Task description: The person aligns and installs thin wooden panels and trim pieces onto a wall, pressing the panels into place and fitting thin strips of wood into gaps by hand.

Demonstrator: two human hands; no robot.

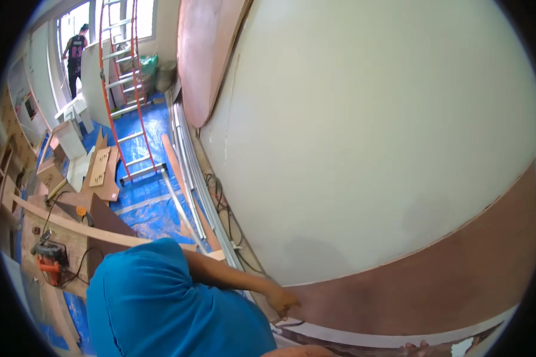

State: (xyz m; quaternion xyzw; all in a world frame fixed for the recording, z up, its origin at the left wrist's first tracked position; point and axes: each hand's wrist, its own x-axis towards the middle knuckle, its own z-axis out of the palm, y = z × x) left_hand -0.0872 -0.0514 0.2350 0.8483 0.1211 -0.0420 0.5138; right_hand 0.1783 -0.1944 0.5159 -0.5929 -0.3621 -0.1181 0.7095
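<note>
My left arm, in a blue sleeve [155, 297], is bent at the elbow and reaches right. Its hand, my left hand [281, 301], is closed with curled fingers near the lower edge of a brown wall panel [375, 297]. What it holds, if anything, is too small to make out. Below it runs a pale strip [363, 338] with a dark brown, glossy piece along it. At the bottom edge, a few fingertips of my right hand [415, 345] show at that dark piece; the rest is cut off. Bare skin, likely my right forearm [301, 352], shows left of them.
A large pale wall panel [369, 143] rises on the right. Cables [220, 202] and long metal profiles [190, 160] lie along its foot. An orange ladder [125, 101] stands on blue sheeting [149, 220]. A workbench [77, 262] holds an orange power tool [50, 262]. Another person [75, 56] stands far left.
</note>
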